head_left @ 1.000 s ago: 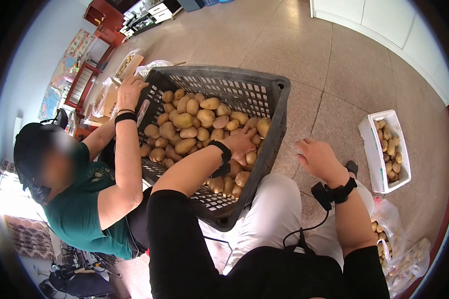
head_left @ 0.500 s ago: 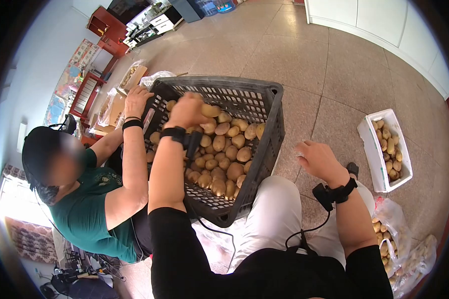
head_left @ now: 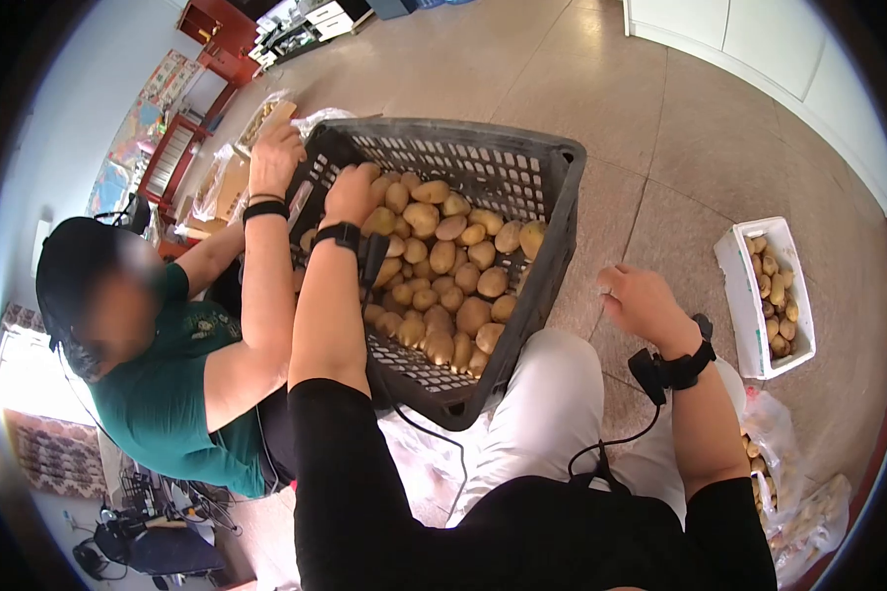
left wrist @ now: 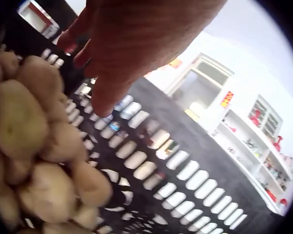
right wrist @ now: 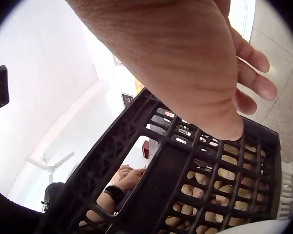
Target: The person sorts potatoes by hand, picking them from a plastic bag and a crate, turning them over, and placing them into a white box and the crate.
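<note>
A black slatted crate (head_left: 552, 227) leans tilted against my knees, heaped with several potatoes (head_left: 443, 256). My left hand (head_left: 353, 187) reaches into its far left corner and rests over the top potatoes, beside the wall. In the left wrist view the left hand (left wrist: 90, 73) has its fingers stretched out and empty, above potatoes (left wrist: 19, 122) and near the crate wall (left wrist: 161, 161). My right hand (head_left: 629, 294) hovers over the floor to the right of the crate, fingers relaxed and holding nothing. The right wrist view shows the same hand (right wrist: 244, 97) outside the crate (right wrist: 185, 170).
Another person in a green shirt (head_left: 168, 394) sits on the left, one hand (head_left: 274, 148) gripping the crate's far left rim. A white box (head_left: 734, 286) of potatoes stands on the tiled floor at right. Plastic bags (head_left: 769, 463) of potatoes lie at lower right.
My left hand has moved from the crate's near right side across the potatoes to its far left corner. The right hand has barely shifted.
</note>
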Demonstrator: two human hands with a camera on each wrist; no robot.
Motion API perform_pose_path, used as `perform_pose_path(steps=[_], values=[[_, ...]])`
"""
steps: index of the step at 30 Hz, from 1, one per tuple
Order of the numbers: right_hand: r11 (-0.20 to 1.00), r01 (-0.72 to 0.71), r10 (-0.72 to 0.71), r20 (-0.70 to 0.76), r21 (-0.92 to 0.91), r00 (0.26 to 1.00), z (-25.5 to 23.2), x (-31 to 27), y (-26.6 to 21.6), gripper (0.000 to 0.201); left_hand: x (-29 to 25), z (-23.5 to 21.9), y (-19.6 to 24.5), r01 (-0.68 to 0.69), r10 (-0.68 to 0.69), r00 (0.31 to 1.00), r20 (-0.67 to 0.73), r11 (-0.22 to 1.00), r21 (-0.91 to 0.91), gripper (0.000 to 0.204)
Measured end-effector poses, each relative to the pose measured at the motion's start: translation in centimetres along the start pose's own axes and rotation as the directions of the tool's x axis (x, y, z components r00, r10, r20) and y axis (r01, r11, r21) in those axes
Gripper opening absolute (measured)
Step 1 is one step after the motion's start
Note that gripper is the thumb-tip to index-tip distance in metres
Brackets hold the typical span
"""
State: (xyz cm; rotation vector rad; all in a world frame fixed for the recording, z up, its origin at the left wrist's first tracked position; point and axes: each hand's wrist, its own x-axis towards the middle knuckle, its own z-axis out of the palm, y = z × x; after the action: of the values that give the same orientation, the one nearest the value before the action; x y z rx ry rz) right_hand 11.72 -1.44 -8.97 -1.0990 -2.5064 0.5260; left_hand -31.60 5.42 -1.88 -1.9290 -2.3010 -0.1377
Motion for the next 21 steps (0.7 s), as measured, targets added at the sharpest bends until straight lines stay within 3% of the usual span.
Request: perform_pose_path(steps=[2, 4, 6, 8, 9, 11, 15, 18, 20, 21], values=[[1.000, -0.004, 0.004, 0.032, 0.002, 0.999, 0.1, 0.0, -0.1, 0.018, 0.1, -1.7, 3.8, -0.208, 0.213, 0.976, 0.050, 0.974, -0.088, 0.028], [1.000, -0.007, 0.007, 0.058, -0.001, 0.998, 0.1, 0.0, -0.2, 0.022, -0.2, -0.9, 7.3, -0.388, 0.434, 0.894, 0.106, 0.871, -0.301, 0.030], [1.000, 0.002, -0.002, 0.060, 0.001, 0.998, -0.2, 0.0, -0.2, 0.023, -1.4, 1.5, 10.0, -0.441, 0.552, 0.804, 0.222, 0.803, -0.401, 0.030], [1.000, -0.002, 0.004, 0.063, -0.020, 0.998, -0.3, -0.1, -0.2, 0.023, -2.5, 5.4, 11.1, -0.553, 0.654, 0.714, 0.251, 0.746, -0.371, 0.037], [0.999, -0.012, 0.014, 0.059, -0.038, 0.998, -0.4, -0.1, -0.1, 0.023, -3.6, 5.0, 11.9, -0.551, 0.651, 0.719, 0.242, 0.747, -0.373, 0.037], [0.999, 0.001, 0.000, 0.035, -0.039, 0.999, -0.1, -0.2, 0.2, 0.020, -5.9, 3.4, 13.5, -0.461, 0.566, 0.723, 0.396, 0.822, -0.335, 0.047], [0.999, 0.008, -0.007, 0.013, -0.034, 1.000, 0.1, -0.5, 0.6, 0.018, -4.6, 7.2, 12.8, -0.406, 0.563, 0.745, 0.357, 0.808, -0.427, 0.056], [0.998, 0.018, -0.016, 0.042, -0.060, 0.999, 0.3, -0.2, 0.7, 0.017, -2.7, 8.1, 13.1, -0.460, 0.634, 0.715, 0.294, 0.744, -0.485, 0.060], [0.998, 0.023, -0.021, 0.040, -0.061, 0.999, 0.1, 0.0, 0.5, 0.016, -1.5, 9.1, 14.0, -0.468, 0.644, 0.680, 0.351, 0.749, -0.469, 0.060], [0.998, 0.022, -0.020, 0.035, -0.062, 0.999, -0.1, 0.1, 0.4, 0.016, -1.2, 9.1, 14.8, -0.373, 0.553, 0.649, 0.523, 0.830, -0.415, 0.066]])
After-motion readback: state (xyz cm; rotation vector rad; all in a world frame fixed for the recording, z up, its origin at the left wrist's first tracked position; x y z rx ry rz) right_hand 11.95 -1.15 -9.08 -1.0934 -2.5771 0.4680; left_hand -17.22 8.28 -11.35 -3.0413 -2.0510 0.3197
